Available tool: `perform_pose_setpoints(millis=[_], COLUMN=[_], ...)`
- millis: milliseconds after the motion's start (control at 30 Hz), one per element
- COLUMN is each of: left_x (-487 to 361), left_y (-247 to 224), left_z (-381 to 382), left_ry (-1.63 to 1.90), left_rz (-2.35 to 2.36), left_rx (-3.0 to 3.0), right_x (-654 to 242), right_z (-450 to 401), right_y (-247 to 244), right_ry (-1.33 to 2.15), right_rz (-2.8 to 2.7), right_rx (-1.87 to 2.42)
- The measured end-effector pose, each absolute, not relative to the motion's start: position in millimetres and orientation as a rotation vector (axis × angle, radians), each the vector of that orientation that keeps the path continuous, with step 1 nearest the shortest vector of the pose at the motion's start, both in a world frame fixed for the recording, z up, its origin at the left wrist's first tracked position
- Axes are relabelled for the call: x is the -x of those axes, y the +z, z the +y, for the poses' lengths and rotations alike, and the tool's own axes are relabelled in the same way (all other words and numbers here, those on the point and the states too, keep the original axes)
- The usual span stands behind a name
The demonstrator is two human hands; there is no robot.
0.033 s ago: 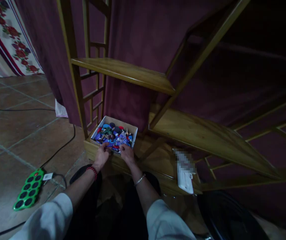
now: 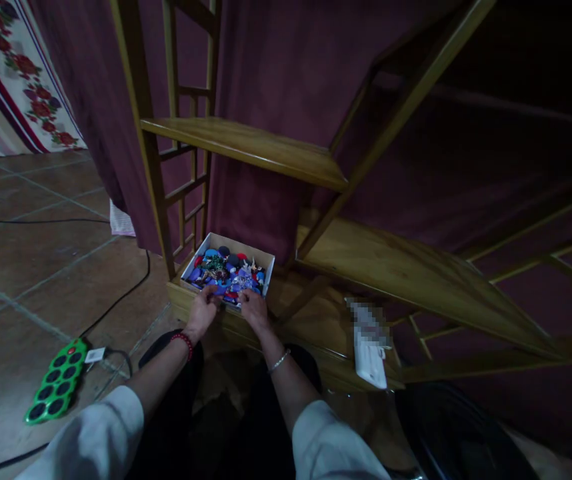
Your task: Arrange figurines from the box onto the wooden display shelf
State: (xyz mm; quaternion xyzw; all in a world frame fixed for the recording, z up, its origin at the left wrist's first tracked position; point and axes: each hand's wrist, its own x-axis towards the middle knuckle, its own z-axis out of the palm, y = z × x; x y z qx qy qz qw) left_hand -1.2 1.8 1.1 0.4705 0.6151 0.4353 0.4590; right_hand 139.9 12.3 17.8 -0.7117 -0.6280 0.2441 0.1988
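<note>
A shallow open box (image 2: 269,264) with pale walls sits on the lowest board of a wooden shelf. It is packed with small mixed pieces (image 2: 233,270) in blue, purple, red, black and green, some rounded, too small to name. My left hand (image 2: 203,309), with a red beaded bracelet, is at the box's near left edge, fingers closed by a blue-purple piece. Beside it, my right hand (image 2: 253,308), wearing a silver bangle, reaches over the near right edge with its fingers drawn together. Whatever is between the fingertips of either hand is too small to make out.
The wooden shelf (image 2: 246,150) has slanted uprights and a board above the box. A white object (image 2: 370,363), partly blurred, lies on the low board to the right. A green power strip (image 2: 59,380) with black cables rests on the tiled floor. Purple curtain (image 2: 266,80) hangs behind.
</note>
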Motion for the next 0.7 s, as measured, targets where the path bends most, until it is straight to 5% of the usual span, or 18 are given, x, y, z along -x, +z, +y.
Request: perform_pose_setpoints(millis=[700], left_x=[-22], left_y=[-10], left_z=[25], left_ry=[1.116], left_rz=[1.455], left_rx=[-1.321], right_x=[-146], right_z=[14], right_y=[12], right_ry=[0.731], right_rz=[-1.677], right_rx=[1.899])
